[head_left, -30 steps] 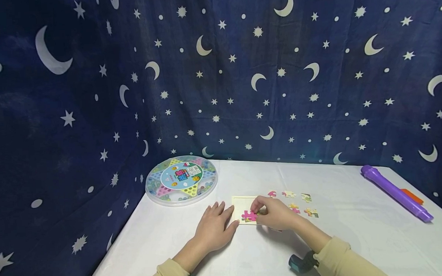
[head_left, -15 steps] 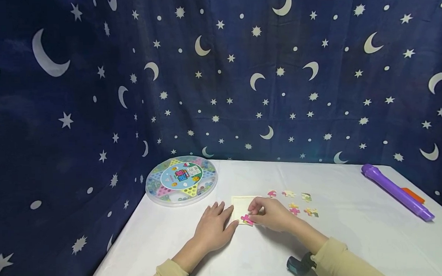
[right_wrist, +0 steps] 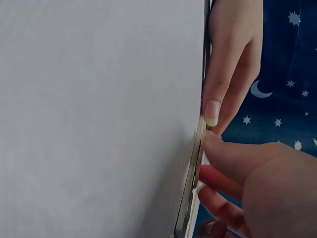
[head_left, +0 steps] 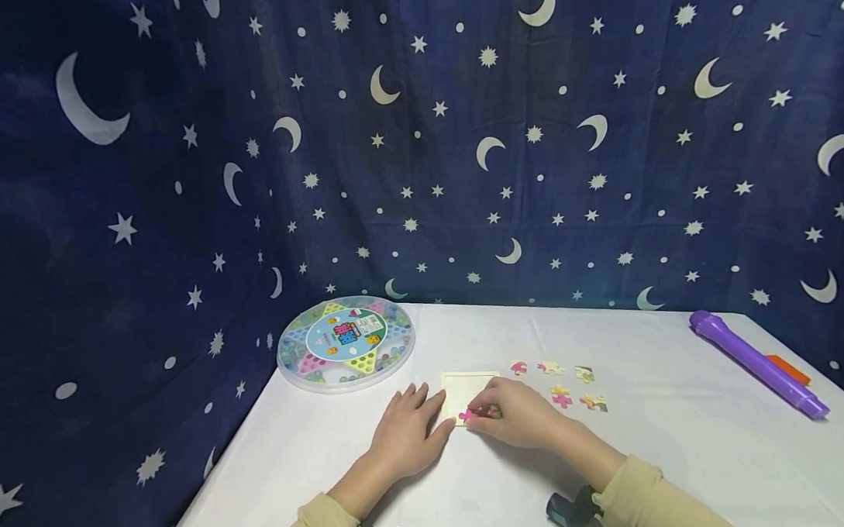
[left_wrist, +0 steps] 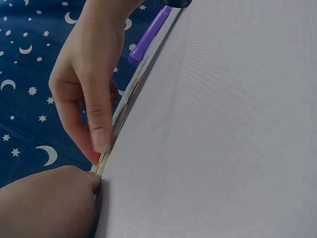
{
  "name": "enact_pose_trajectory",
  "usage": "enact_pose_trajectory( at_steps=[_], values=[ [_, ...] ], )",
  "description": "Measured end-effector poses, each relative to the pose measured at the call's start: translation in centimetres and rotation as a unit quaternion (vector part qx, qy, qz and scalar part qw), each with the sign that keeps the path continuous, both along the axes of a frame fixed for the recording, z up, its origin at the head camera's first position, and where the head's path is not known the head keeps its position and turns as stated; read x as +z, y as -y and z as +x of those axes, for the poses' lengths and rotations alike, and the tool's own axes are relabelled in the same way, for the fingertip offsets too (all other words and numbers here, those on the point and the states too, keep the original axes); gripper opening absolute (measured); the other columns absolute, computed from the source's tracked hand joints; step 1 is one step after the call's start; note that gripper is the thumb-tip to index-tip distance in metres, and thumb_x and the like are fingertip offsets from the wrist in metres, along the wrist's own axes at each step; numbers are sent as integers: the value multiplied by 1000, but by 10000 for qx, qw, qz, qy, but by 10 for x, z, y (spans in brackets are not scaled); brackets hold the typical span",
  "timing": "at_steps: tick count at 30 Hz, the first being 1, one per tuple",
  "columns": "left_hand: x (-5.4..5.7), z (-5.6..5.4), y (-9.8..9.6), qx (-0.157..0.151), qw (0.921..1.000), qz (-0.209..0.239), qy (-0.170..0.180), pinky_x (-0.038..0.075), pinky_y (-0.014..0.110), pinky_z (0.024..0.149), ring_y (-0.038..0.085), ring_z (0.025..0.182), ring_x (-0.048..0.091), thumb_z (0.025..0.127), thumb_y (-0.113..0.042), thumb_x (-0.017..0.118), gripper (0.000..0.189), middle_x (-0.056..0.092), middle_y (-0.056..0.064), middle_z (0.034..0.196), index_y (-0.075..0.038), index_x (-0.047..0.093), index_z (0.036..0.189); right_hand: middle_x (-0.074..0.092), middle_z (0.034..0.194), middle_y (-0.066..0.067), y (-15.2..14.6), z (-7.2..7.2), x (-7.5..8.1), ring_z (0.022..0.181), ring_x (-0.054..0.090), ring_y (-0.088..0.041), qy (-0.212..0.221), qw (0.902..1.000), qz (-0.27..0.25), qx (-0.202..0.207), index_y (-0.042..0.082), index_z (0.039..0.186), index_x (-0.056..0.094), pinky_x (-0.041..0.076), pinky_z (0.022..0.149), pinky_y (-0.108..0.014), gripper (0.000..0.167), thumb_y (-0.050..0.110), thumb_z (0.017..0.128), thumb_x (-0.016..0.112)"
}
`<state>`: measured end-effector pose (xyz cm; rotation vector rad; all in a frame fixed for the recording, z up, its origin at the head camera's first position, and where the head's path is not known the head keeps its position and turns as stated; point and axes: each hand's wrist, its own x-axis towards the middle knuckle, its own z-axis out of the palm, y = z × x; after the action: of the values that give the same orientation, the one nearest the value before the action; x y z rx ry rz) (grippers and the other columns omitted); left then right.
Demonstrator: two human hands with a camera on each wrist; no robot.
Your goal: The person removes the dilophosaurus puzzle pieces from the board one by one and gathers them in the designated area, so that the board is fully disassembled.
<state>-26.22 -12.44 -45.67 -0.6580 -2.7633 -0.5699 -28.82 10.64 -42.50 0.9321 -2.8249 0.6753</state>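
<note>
A pale puzzle tray (head_left: pixel 461 386) lies flat on the white table. Over its front part, my right hand (head_left: pixel 521 415) has curled fingers and pinches a pink jigsaw piece (head_left: pixel 465 415), most of which the fingers hide. At the tray's left edge my left hand (head_left: pixel 408 434) rests on the table, fingers spread, its thumb and index fingertips touching the frame. In the left wrist view the right hand (left_wrist: pixel 91 84) reaches down at the tray, seen nearly edge-on. The right wrist view has the left thumb (right_wrist: pixel 212 113) at the tray's edge, close to the right thumb.
Several loose jigsaw pieces (head_left: pixel 561 397) lie right of the tray. A round marble board game box (head_left: pixel 346 345) stands back left. At the right are a purple plastic tube (head_left: pixel 757 364) and an orange object (head_left: pixel 789 369). A starry curtain (head_left: pixel 445 138) hangs behind.
The right hand has shifted slightly left and down over the tray, and the pink piece has turned and slid left with it. The left hand has stayed in place.
</note>
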Motion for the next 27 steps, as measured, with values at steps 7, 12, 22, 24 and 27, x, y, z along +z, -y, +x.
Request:
enact_pose_trajectory(
  at_steps=[7,12,22,24,27],
  values=[
    [1,0,-1,-4,10000,56,8,31,59,116,44,139,46,102,-45,56,54,56,22,145,-9,62,142,62,85,14,-1,-2,-3,75,53,-8,125,9995,-296,-49,24,93,67,48,69,-32,23,29,83,87],
    [2,0,-1,11,10000,32,13,31,59,116,44,139,45,102,-45,56,54,56,23,145,-9,62,142,65,83,15,-13,-2,-4,65,56,-8,682,9923,-1035,78,28,95,67,48,59,-27,17,26,89,83],
    [0,1,3,28,9999,95,46,29,59,117,45,140,44,103,-44,56,54,55,23,146,-8,61,142,67,90,8,-65,7,3,70,58,-14,1059,9856,-1224,-483,24,96,71,49,59,-29,7,24,93,77],
    [0,0,3,28,10000,80,5,29,59,117,45,140,44,102,-44,56,54,55,24,145,-8,61,142,67,92,6,-76,8,1,69,60,-14,1098,9844,-1282,-500,23,94,70,51,59,-29,6,22,93,76],
    [-1,-1,1,10,10000,82,-40,30,59,117,45,139,45,102,-43,56,54,55,24,145,-8,62,142,66,91,1,-91,10,-2,60,60,-17,1310,9802,-1385,-540,20,93,69,51,52,-30,8,22,93,77]
  ],
)
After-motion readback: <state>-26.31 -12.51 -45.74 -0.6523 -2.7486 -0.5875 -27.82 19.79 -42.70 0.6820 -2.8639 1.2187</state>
